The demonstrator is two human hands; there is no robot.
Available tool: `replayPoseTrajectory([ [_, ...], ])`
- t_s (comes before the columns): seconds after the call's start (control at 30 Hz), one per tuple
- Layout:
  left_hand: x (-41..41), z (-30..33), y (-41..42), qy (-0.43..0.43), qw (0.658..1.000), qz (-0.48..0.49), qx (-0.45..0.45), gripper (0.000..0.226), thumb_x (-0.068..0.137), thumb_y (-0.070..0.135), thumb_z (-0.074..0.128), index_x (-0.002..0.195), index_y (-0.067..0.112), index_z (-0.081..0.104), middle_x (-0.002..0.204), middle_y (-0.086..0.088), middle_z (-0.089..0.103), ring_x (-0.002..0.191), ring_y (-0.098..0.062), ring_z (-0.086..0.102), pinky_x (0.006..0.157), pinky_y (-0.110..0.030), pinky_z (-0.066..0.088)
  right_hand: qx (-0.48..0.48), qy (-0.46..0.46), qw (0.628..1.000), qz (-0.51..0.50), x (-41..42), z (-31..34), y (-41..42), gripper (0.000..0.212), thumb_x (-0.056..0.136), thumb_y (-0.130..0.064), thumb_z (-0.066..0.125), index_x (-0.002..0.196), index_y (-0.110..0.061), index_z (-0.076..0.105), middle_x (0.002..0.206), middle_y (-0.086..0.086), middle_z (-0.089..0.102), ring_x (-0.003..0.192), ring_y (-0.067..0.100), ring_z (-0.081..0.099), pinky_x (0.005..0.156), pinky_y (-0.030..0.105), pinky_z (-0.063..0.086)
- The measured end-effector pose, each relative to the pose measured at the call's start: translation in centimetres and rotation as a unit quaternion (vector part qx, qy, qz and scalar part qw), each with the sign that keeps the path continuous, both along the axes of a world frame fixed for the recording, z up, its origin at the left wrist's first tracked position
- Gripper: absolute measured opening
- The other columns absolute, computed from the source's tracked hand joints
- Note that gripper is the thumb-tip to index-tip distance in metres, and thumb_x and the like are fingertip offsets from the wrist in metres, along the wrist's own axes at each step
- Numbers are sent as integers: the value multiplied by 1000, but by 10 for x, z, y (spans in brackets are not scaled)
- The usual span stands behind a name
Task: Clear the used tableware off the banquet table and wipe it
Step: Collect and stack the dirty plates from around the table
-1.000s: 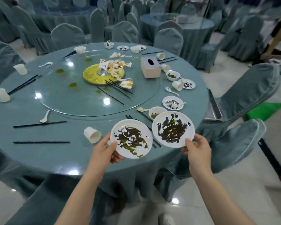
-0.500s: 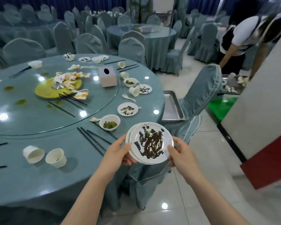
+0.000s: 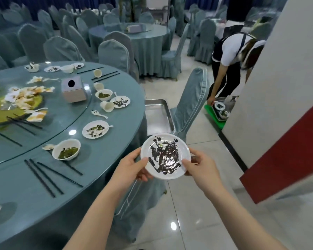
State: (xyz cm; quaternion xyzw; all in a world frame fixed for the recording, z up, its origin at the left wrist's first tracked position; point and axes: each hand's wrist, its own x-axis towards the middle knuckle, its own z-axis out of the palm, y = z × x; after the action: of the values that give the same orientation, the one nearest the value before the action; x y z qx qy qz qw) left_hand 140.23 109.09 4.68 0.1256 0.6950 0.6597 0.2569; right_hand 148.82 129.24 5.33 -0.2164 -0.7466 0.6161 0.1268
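Both hands held a small round white plate smeared with dark sauce out past the table edge, above the floor and just short of the metal tray. The left hand gripped the rim at nine o'clock, thumb on top and fingers curled beneath; the right hand pinched the rim at three o'clock the same way. Whether a second plate sat under it could not be told.

The plate looked light, stiff and breakable, and its glossy face with wet sauce would probably be slippery, so the clean rim was the safe place to hold, keeping it level.

The rectangular stainless-steel tray lay at twelve o'clock from the plate, seemingly on the seat of a blue-covered chair, and seemed the likely drop point.

At nine to ten o'clock the round banquet table in a teal cloth carried a white bowl with green residue, another soiled white plate, black chopsticks, a grey tissue box and a yellow dish heaped with scraps. The floor was glossy pale tile. At two o'clock another person bent over a tray of dishes.
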Motion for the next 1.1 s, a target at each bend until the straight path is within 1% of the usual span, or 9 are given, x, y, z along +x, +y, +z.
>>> replayPoseTrajectory([
  [0.23,-69,-7,62,13,999,48,10,37,95,4,46,121,25,61,66,-14,68,51,-19,60,42,-21,44,-30,9,999,28,-67,9,57,38,87,0,56,100,-35,67,75,-7,74,60,5,66,55,19,53],
  [0.3,-96,-8,76,17,998,60,13,36,95,5,47,119,27,61,63,-11,67,50,-18,60,42,-21,44,-28,-2,999,26,-94,12,73,36,88,0,55,97,-32,70,74,-3,74,59,7,65,58,30,57],
  [0.37,-122,-6,89,16,997,79,12,36,95,7,47,116,33,61,59,-11,66,47,-16,58,43,-21,44,1,-22,999,33,-121,15,89,35,86,-4,56,86,-34,73,78,0,74,63,12,65,74,46,59],
  [0.43,-144,-3,98,14,995,98,12,36,95,8,48,111,38,60,56,-12,65,44,-14,57,43,-20,45,16,-28,998,57,-147,17,100,39,84,-5,57,77,-38,75,80,2,75,68,13,65,78,43,57],
  [0.53,-181,2,108,12,992,125,23,36,96,6,48,112,36,58,53,-13,64,41,-13,56,41,-18,44,0,-13,997,76,-191,19,111,45,83,-3,57,77,-43,74,82,2,75,67,8,66,69,28,59],
  [0.67,-209,0,109,4,986,168,12,35,96,6,48,120,31,55,57,-15,64,43,-15,57,42,-19,45,-46,-26,995,88,-241,12,113,34,83,-1,57,88,-30,75,82,-2,75,70,8,69,64,21,55],
  [0.8,-229,-9,102,-12,974,228,9,35,98,7,46,115,36,53,55,-13,64,42,-12,57,44,-19,46,-32,-55,986,155,-292,-2,113,28,85,-8,61,99,-29,72,84,-9,75,76,10,72,70,25,58],
  [0.93,-245,-19,99,-35,952,305,-10,39,98,7,46,131,27,49,57,-15,63,46,-16,56,46,-24,45,-33,-59,969,236,-343,-11,111,26,85,-9,62,90,-32,72,83,-8,75,75,10,71,68,24,58],
  [1.1,-262,-28,103,-38,902,429,-25,37,97,8,47,129,26,51,56,-17,66,43,-16,57,42,-20,44,-23,-78,940,331,-404,-23,120,18,88,-12,61,90,-27,70,81,-4,74,69,12,69,66,24,58],
])
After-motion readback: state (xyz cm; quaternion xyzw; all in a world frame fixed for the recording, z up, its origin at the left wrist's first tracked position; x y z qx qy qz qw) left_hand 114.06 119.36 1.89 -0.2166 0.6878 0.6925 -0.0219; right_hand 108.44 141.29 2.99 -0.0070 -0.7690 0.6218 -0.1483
